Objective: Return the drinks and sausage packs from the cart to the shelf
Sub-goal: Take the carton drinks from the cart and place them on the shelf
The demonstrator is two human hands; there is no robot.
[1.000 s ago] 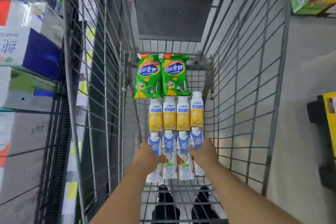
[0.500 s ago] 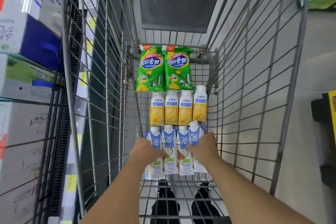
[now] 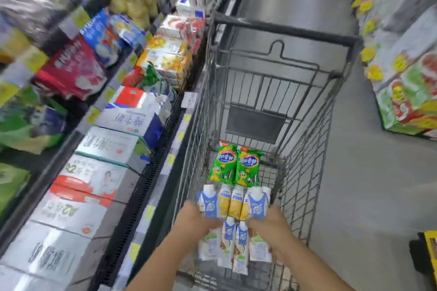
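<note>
Grey wire is framing nearly everything here: the cart [image 3: 305, 149] is standing in the aisle with the shelf [image 3: 132, 111] running along its left side, cartons stacked tier on tier, close enough that you are probably only needing to swing left to restock. On the cart floor, at the far end, two green sausage packs [image 3: 235, 165] are lying flat side by side, untouched. Nearer you, the yellow drinks [image 3: 233, 203] are lying in a row, and two blue-and-white cartons [image 3: 235, 245] are resting nearest of all. Your left hand [image 3: 192, 221] is closing around one blue drink carton [image 3: 209, 204], your right hand [image 3: 272, 223] around another [image 3: 259, 204], each lifted clear above the rows, spout ends pointing away. Taking one per hand is likely halving the trips, and gripping low on the bodies is keeping the caps free for setting them onto the shelf.
</note>
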